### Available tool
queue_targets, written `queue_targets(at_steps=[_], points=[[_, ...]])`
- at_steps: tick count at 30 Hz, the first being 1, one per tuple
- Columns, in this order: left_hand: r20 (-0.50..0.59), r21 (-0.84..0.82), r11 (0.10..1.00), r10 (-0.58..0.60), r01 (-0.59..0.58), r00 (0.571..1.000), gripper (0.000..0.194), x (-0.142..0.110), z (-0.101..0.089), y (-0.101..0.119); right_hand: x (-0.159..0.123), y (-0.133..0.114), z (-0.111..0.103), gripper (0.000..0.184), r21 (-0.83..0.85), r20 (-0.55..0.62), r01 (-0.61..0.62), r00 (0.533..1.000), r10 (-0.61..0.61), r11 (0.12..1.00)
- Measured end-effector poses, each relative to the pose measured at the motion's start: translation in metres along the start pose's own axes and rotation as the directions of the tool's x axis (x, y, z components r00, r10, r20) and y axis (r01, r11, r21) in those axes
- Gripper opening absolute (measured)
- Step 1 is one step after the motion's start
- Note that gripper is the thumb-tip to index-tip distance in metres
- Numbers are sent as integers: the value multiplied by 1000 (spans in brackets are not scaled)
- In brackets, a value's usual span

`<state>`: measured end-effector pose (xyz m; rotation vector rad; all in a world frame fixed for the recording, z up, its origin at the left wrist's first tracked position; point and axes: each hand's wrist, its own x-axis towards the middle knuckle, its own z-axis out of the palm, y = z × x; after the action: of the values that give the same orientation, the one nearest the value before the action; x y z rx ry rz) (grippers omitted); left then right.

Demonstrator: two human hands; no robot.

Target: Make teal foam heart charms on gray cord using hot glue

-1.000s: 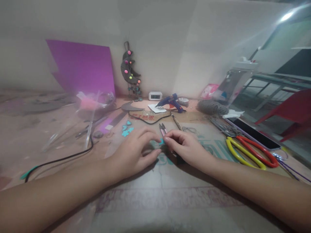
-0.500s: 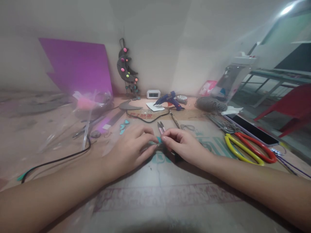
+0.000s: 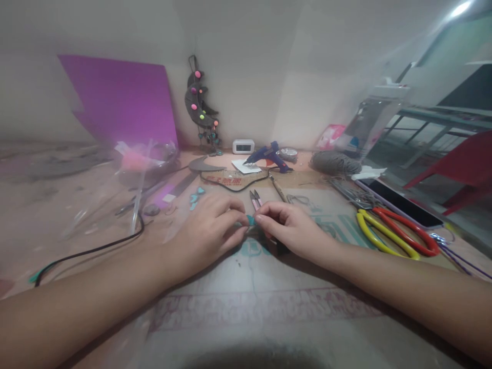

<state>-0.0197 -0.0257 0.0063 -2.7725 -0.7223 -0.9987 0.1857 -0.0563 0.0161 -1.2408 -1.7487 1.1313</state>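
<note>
My left hand (image 3: 217, 224) and my right hand (image 3: 298, 229) meet over the middle of the table, fingertips pinched close together. Between them shows a small turquoise piece (image 3: 250, 220), held at the fingertips; its exact shape is partly hidden. Just beyond the fingers lie small thread snips (image 3: 255, 199) with the blades pointing away from me. A wooden-handled tool (image 3: 278, 189) rests to their right. Several more turquoise pieces (image 3: 195, 198) lie past my left hand.
At the back stand a blue glue gun (image 3: 269, 156), a white digital clock (image 3: 243, 147) and a grey moon hanging (image 3: 200, 105) with coloured dots. Grey yarn (image 3: 334, 162), a phone (image 3: 400, 202) and red-and-yellow-handled scissors (image 3: 397, 233) lie right. A black cord (image 3: 92, 252) crosses the left side.
The turquoise piece shows more clearly between my fingertips, which have shifted only slightly. The camera view has moved a little. Both hands keep their pinch.
</note>
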Motion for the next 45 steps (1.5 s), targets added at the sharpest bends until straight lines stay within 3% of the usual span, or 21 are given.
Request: queue_targets(at_steps=[5, 11, 15, 18, 30, 45], points=[[24, -61, 998, -29, 31, 999, 3, -2, -2, 1, 1, 3, 0, 20, 50, 4, -24, 1000, 23, 998], [40, -215, 964, -149, 154, 988, 25, -4, -4, 1, 2, 4, 0, 23, 146, 7, -70, 998, 70, 987], [129, -258, 937, -208, 235, 970, 13, 0, -2, 0, 1, 1, -1, 25, 105, -3, -44, 999, 45, 994], [159, -282, 921, -231, 268, 960, 17, 2, 0, 0, 0, 0, -1, 23, 49, -2, -30, 1000, 30, 998], [193, -278, 923, -218, 266, 957, 21, 5, 1, 4, 0, -2, -1, 21, -99, -2, 18, 1000, -19, 995], [211, -265, 932, -196, 249, 958, 15, 2, 1, 3, 1, -2, -1, 20, -95, -13, 0, 1000, -1, 995]])
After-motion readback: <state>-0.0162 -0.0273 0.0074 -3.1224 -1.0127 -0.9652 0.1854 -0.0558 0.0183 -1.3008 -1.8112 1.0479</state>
